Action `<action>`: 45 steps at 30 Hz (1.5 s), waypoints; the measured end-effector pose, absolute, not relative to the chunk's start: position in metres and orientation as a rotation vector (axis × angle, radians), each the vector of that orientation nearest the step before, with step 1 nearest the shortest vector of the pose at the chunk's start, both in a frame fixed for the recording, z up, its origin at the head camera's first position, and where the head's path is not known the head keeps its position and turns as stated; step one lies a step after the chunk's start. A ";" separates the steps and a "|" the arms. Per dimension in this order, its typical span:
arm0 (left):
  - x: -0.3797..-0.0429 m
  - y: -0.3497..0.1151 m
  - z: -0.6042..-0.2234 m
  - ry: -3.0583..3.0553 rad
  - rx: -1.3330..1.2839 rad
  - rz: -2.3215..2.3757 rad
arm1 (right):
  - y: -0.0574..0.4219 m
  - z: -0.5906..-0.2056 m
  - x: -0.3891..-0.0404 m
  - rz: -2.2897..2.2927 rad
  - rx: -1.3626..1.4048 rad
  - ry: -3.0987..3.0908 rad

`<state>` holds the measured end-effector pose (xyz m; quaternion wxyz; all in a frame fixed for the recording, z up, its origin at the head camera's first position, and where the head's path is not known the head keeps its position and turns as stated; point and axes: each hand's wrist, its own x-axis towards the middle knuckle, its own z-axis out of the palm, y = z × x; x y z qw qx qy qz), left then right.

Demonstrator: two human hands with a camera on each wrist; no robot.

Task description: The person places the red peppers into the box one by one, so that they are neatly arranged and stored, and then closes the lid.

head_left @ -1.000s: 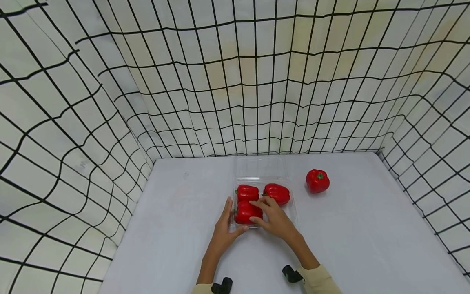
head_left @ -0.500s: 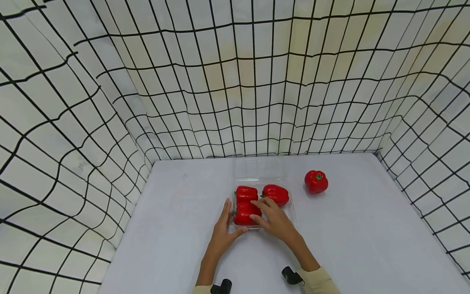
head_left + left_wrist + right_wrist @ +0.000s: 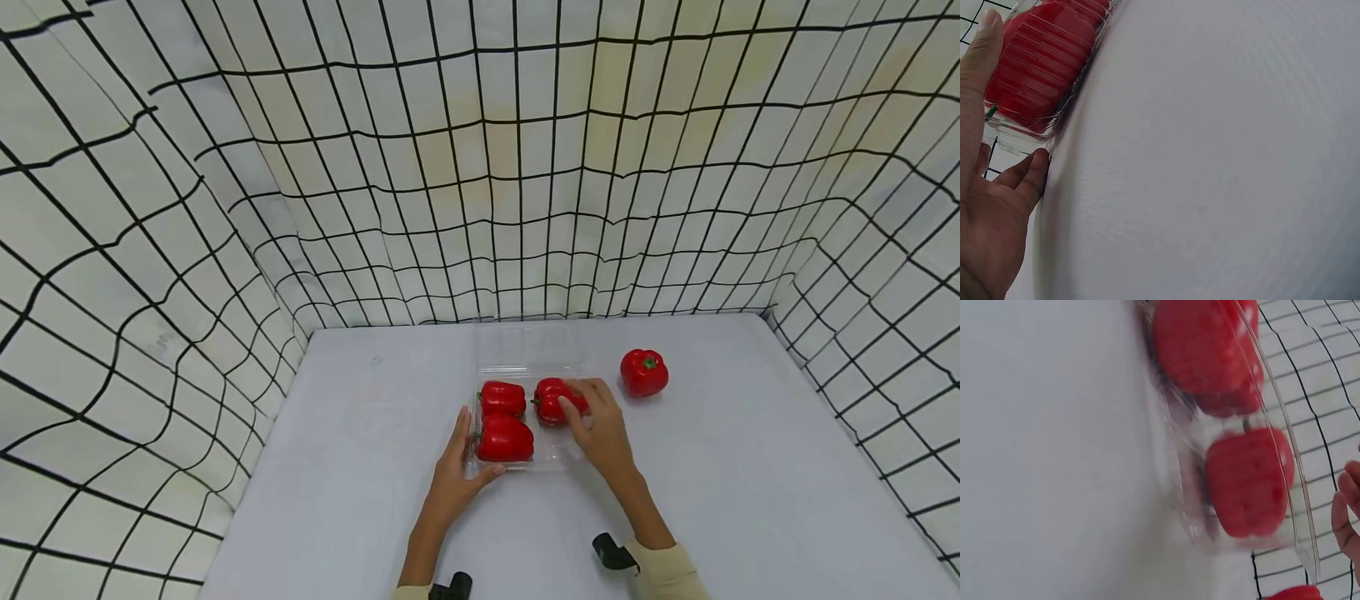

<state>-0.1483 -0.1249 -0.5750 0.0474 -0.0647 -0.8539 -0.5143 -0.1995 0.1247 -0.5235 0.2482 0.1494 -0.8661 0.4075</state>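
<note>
A clear plastic clamshell box [image 3: 551, 457] lies with its lid [image 3: 528, 343] folded back. Inside are three red bell peppers: a front-left pepper [image 3: 506, 438], a back-left pepper [image 3: 502, 398] and a right pepper [image 3: 551, 400]. My left hand [image 3: 452, 475] rests against the box's left side and front corner, fingers straight, thumb spread. The left wrist view shows its thumb [image 3: 984, 53] beside the box wall. My right hand [image 3: 604, 429] hovers over the right pepper's right end, fingers loosely bent. In the right wrist view its fingertips [image 3: 1349, 484] appear apart from that pepper.
Another red bell pepper [image 3: 643, 372] sits on the white table [image 3: 360, 467], right of the box. Black netting [image 3: 525, 192] over pale walls encloses the back and both sides. A black wrist camera [image 3: 613, 552] sits at the right sleeve.
My right hand has moved right and slightly back, from the front-left pepper to above the right pepper. The left hand has stayed at the box's left side.
</note>
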 end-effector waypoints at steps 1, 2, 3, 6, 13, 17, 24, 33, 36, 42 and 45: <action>-0.148 -0.125 -0.575 -2.611 -0.185 -1.569 | 0.129 -0.523 -0.201 1.107 0.352 -2.337; -0.148 -0.125 -0.574 -2.617 -0.182 -1.564 | 0.133 -0.522 -0.202 1.097 0.299 -2.315; -0.148 -0.125 -0.574 -2.623 -0.180 -1.559 | 0.138 -0.522 -0.204 1.084 0.245 -2.293; -0.149 -0.125 -0.574 -2.633 -0.187 -1.546 | 0.151 -0.522 -0.208 1.051 0.067 -2.229; -0.148 -0.125 -0.574 -2.633 -0.178 -1.572 | 0.175 -0.524 -0.216 1.072 -0.293 -2.172; -0.148 -0.125 -0.574 -2.623 -0.187 -1.579 | 0.184 -0.527 -0.222 1.110 -0.398 -2.218; -0.150 -0.125 -0.573 -2.616 -0.194 -1.569 | 0.194 -0.540 -0.235 1.250 -0.458 -2.292; -0.148 -0.123 -0.572 -2.618 -0.192 -1.601 | 0.200 -0.548 -0.245 1.336 -0.468 -2.337; -0.148 -0.123 -0.573 -2.618 -0.196 -1.587 | 0.202 -0.549 -0.246 1.353 -0.471 -2.328; -0.149 -0.124 -0.574 -2.616 -0.208 -1.572 | 0.204 -0.551 -0.241 1.493 -0.458 -2.214; -0.149 -0.124 -0.575 -2.620 -0.198 -1.574 | 0.204 -0.551 -0.236 1.535 -0.454 -2.165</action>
